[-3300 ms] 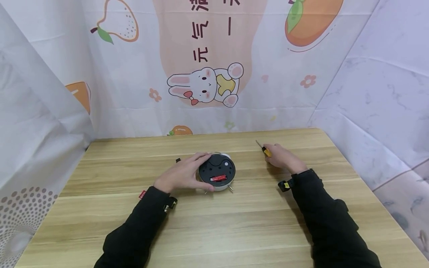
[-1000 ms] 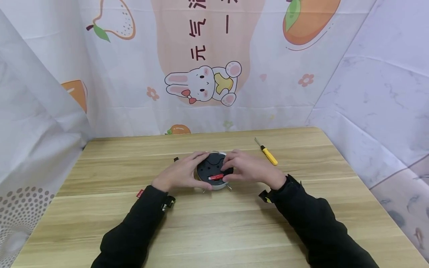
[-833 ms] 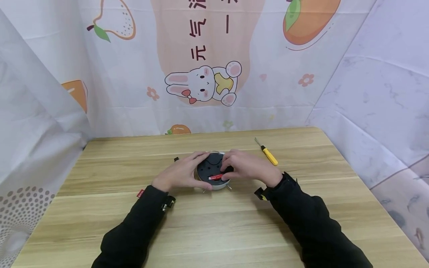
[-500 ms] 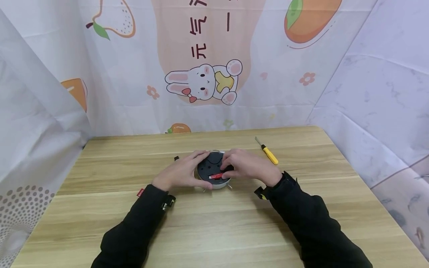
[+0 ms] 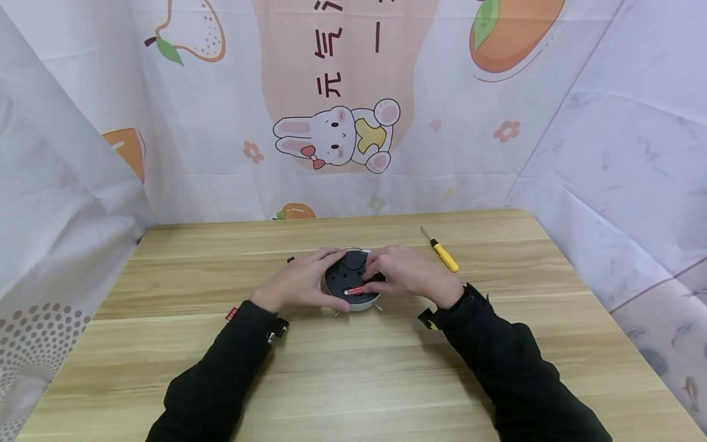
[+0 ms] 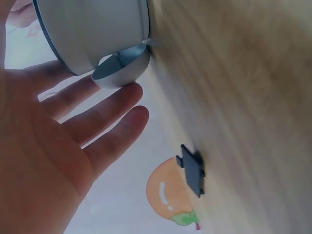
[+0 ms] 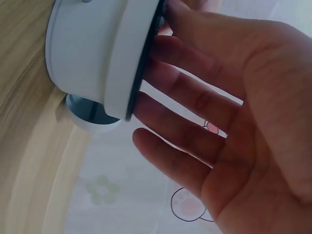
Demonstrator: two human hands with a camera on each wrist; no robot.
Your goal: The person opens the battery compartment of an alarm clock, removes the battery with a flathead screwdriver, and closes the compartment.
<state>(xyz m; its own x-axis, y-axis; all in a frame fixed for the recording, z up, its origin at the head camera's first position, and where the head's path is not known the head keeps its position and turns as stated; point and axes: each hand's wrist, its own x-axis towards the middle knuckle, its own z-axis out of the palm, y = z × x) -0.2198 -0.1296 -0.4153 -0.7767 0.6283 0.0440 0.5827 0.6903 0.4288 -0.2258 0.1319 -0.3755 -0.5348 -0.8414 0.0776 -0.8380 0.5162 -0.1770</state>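
Note:
A round twin-bell alarm clock (image 5: pixel 347 265) lies face down on the table, its black back up; its pale side and a bell (image 6: pixel 124 70) show in the left wrist view. My left hand (image 5: pixel 301 280) holds the clock from the left, thumb at the near edge and fingers at the far edge. In the back's open compartment lies a red battery (image 5: pixel 353 290). My right hand (image 5: pixel 409 273) pinches the battery's right end, which its fingers cover. In the right wrist view, several fingers (image 7: pixel 180 131) of that hand reach along the clock's back.
A yellow-handled screwdriver (image 5: pixel 445 256) lies to the right behind my right hand, tip pointing away. On the left, beyond my left hand, is a small black battery cover (image 6: pixel 193 171). A printed cloth (image 5: pixel 210 141) hangs at the table's far edge (image 5: pixel 475 213).
My right hand has laid the screwdriver on the table and moved left to the battery. Within the last half second the battery's label has turned. My left hand stays on the clock.

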